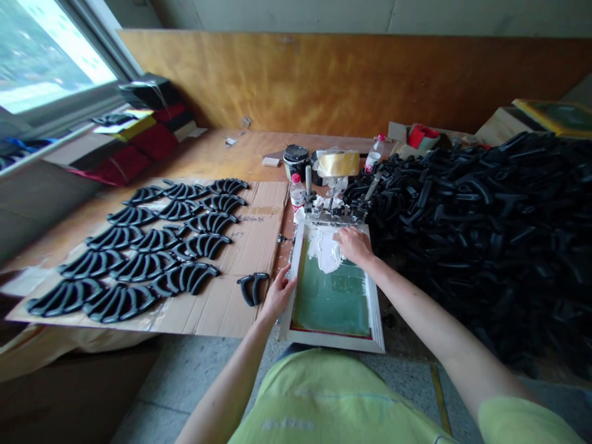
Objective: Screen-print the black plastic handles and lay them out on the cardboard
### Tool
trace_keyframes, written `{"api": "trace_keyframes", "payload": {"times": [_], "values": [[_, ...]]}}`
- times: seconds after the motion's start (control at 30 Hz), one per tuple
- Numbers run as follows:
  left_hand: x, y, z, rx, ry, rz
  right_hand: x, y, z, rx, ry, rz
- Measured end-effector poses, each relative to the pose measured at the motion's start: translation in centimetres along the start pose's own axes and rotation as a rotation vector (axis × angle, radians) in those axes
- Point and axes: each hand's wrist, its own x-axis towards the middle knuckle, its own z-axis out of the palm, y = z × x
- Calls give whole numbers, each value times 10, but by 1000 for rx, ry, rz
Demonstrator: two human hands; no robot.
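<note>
A screen printing frame [332,343] with green mesh lies in front of me. Thick white ink [327,251] is smeared over the far part of its mesh. My left hand [279,291] grips the frame's left side, thumb near the top of the rim. Over the ink, at the far right of the mesh, my right hand [355,245] is closed on a small flat tan scraper [337,237], mostly hidden by the fingers. A metal hinge clamp [330,216], spattered with white, holds the frame's far end. Two black curved handles [253,288] lie left of my left hand.
Several fanned rows of black handles [134,262] cover much of the cardboard sheet [231,308] at left. A large heap of black handles [462,216] rises at right. Behind the clamp stand an ink tub [296,163], a yellow tape roll [340,164] and red-capped bottles [374,155].
</note>
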Motion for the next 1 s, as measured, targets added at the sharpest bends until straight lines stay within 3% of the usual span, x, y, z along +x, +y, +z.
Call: {"api": "trace_keyframes", "payload": {"times": [0.2,0.3,0.5,0.63,0.73,0.87,0.93,1.0], "values": [[0,-3,1,14,22,9,-45,-8,-8,114,-66,-425],[0,-2,2,18,17,17,-47,-1,-17,188,-126,-546],[-3,3,1,33,22,14,-42,-4,-8,223,-6,-391],[-5,5,0,13,13,17,-60,-4,-5,267,-52,-472],[-8,12,0,6,-4,0,-43,-4,-16,300,-54,-368],[-18,43,-4,-23,-39,0,11,3,-37,279,25,-112],[-22,68,-5,-44,-23,19,28,23,-47,286,69,-5],[-22,94,-4,-78,0,101,26,53,-50,349,152,133]]}}
